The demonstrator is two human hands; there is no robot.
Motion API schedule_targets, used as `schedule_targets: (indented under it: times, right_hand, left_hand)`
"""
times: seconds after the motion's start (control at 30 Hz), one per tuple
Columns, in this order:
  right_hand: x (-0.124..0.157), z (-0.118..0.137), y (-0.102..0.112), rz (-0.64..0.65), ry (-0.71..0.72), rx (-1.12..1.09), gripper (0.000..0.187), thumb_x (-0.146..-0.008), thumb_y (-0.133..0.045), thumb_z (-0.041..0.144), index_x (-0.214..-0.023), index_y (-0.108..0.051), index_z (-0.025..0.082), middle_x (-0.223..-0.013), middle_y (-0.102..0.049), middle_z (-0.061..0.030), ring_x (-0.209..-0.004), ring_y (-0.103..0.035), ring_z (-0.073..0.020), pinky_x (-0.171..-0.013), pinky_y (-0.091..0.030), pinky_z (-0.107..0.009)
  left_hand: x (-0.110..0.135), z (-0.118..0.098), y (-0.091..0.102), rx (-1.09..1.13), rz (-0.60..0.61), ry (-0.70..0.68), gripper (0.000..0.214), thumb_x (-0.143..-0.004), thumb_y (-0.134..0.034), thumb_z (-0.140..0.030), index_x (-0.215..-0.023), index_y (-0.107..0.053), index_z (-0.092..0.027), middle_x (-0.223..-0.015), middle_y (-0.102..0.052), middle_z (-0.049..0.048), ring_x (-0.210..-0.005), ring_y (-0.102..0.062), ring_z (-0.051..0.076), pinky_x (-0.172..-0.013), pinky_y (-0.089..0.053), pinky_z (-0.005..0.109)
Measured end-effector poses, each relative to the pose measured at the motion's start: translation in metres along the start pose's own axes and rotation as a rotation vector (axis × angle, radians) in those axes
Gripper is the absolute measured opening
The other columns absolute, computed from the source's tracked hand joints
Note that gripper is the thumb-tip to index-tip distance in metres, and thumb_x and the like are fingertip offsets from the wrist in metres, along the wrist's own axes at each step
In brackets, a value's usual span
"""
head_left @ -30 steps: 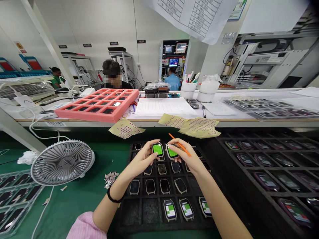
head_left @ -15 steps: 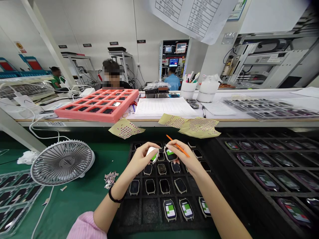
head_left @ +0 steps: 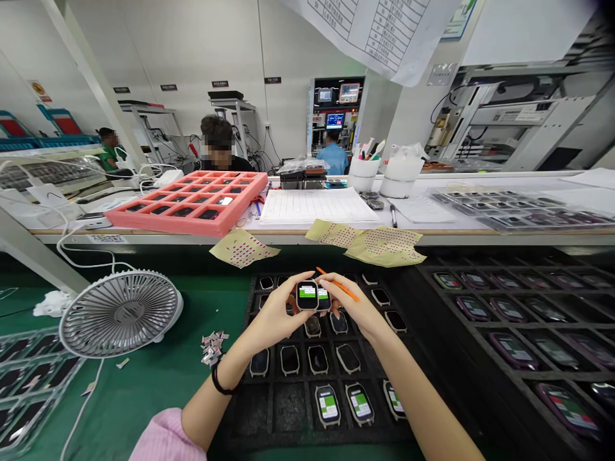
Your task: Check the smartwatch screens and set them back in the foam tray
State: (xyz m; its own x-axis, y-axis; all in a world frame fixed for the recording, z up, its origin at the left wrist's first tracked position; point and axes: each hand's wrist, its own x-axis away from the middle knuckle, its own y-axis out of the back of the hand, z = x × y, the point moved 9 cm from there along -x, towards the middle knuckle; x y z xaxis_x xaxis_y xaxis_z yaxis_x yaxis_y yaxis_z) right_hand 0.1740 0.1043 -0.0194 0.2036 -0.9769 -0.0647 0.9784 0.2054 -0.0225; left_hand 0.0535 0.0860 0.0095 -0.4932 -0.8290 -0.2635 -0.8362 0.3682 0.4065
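Observation:
My left hand point(head_left: 280, 308) grips a smartwatch body point(head_left: 307, 295), its lit green-and-white screen facing me. Just behind and to the right, partly covered by it, is a second lit smartwatch body point(head_left: 324, 297), pinched in my right hand point(head_left: 353, 305). An orange pen-like stick point(head_left: 339, 283) also lies across the fingers of my right hand. Both hands are above a black foam tray point(head_left: 288, 410) holding several strapless watches. Most watches there have dark screens; a few in the nearest row point(head_left: 327, 405) are lit green and white. Some fingertips are hidden behind the watches.
A grey fan point(head_left: 121, 314) stands at left beside small scraps point(head_left: 214, 346). Another black tray point(head_left: 485, 346) with purple-framed watches lies right. On the shelf are a pink foam tray point(head_left: 225, 223), papers point(head_left: 317, 206) and pen cups point(head_left: 362, 173); yellow sticker sheets point(head_left: 384, 245) hang over its edge.
My left hand has moved right and turned its watch to face me, so it now overlaps the right-hand one. My right hand has shifted slightly, with the orange stick.

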Motion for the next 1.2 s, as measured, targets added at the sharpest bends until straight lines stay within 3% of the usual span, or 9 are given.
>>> schedule_targets:
  times: [0.23,0.37,0.47,0.57,0.63,0.7,0.87,1.03,1.2]
  right_hand:
    - [-0.003,-0.011,0.001,-0.021,0.053,0.115,0.034,-0.083,-0.056,0.047,-0.102,-0.064,0.02,-0.073,-0.059,0.0002,-0.05,-0.052,-0.0096,-0.039,-0.042,-0.02]
    - [-0.001,-0.011,0.002,-0.02,0.071,0.158,0.039,-0.083,-0.057,0.046,-0.114,-0.061,0.023,-0.086,-0.062,-0.0019,-0.051,-0.054,-0.0095,-0.04,-0.045,-0.021]
    - [0.002,-0.004,0.0,0.014,0.043,0.118,0.04,-0.08,-0.062,0.042,-0.116,-0.06,0.024,-0.094,-0.064,-0.0028,-0.05,-0.053,-0.0081,-0.044,-0.047,-0.023]
    - [0.005,0.007,-0.009,0.111,0.029,-0.001,0.037,-0.077,-0.068,0.037,-0.111,-0.062,0.024,-0.097,-0.066,-0.003,-0.071,-0.062,-0.014,-0.065,-0.053,-0.028]
    - [0.008,0.013,-0.015,0.193,0.039,-0.065,0.034,-0.076,-0.07,0.035,-0.107,-0.065,0.024,-0.098,-0.067,-0.003,-0.092,-0.062,-0.0186,-0.083,-0.05,-0.032]
    - [0.012,0.015,-0.022,0.281,0.034,-0.109,0.033,-0.076,-0.071,0.036,-0.106,-0.066,0.023,-0.102,-0.067,-0.0039,-0.101,-0.06,-0.0207,-0.09,-0.047,-0.034]
    - [0.021,0.02,-0.03,0.42,0.064,-0.156,0.042,-0.077,-0.07,0.039,-0.114,-0.064,0.021,-0.103,-0.067,-0.0058,-0.101,-0.061,-0.0225,-0.092,-0.045,-0.038]
    - [0.022,0.019,-0.028,0.356,0.036,-0.196,0.042,-0.072,-0.074,0.039,-0.109,-0.066,0.021,-0.098,-0.069,-0.0055,-0.099,-0.062,-0.0231,-0.091,-0.046,-0.038]
    - [0.023,0.016,-0.032,0.371,-0.031,-0.265,0.042,-0.069,-0.076,0.039,-0.105,-0.068,0.02,-0.094,-0.07,-0.0066,-0.09,-0.066,-0.0236,-0.087,-0.048,-0.038]
  left_hand:
    - [-0.003,-0.007,0.0,-0.369,-0.082,-0.16,0.048,-0.073,-0.069,-0.013,-0.118,-0.056,-0.023,-0.116,-0.055,0.0088,-0.112,-0.049,0.026,-0.097,-0.042,0.044]
    - [-0.004,-0.002,-0.01,-0.444,-0.044,-0.208,0.047,-0.071,-0.06,-0.004,-0.115,-0.055,-0.021,-0.119,-0.057,0.0085,-0.11,-0.054,0.024,-0.094,-0.046,0.039]
    - [-0.003,-0.008,-0.008,-0.509,-0.105,-0.271,0.047,-0.07,-0.061,-0.005,-0.113,-0.057,-0.022,-0.117,-0.061,0.0082,-0.106,-0.057,0.025,-0.092,-0.046,0.04]
    - [0.0,-0.022,0.002,-0.483,-0.202,-0.326,0.041,-0.071,-0.068,-0.014,-0.111,-0.06,-0.022,-0.111,-0.064,0.0085,-0.102,-0.057,0.025,-0.089,-0.047,0.04]
    - [0.003,-0.031,0.008,-0.447,-0.251,-0.353,0.04,-0.071,-0.07,-0.018,-0.109,-0.061,-0.022,-0.108,-0.065,0.0087,-0.101,-0.057,0.025,-0.087,-0.047,0.039]
    - [0.006,-0.038,0.009,-0.437,-0.27,-0.376,0.039,-0.07,-0.071,-0.018,-0.108,-0.062,-0.022,-0.108,-0.065,0.009,-0.102,-0.056,0.026,-0.087,-0.046,0.04]
    - [0.011,-0.048,0.01,-0.437,-0.306,-0.399,0.035,-0.072,-0.072,-0.028,-0.105,-0.063,-0.023,-0.108,-0.065,0.0098,-0.102,-0.056,0.027,-0.088,-0.044,0.042]
    - [0.014,-0.052,0.009,-0.394,-0.29,-0.476,0.035,-0.073,-0.071,-0.024,-0.106,-0.061,-0.022,-0.108,-0.065,0.0098,-0.102,-0.058,0.025,-0.088,-0.045,0.04]
    - [0.014,-0.053,0.005,-0.323,-0.242,-0.508,0.042,-0.07,-0.072,-0.015,-0.109,-0.057,-0.022,-0.11,-0.067,0.0096,-0.102,-0.06,0.025,-0.088,-0.045,0.039]
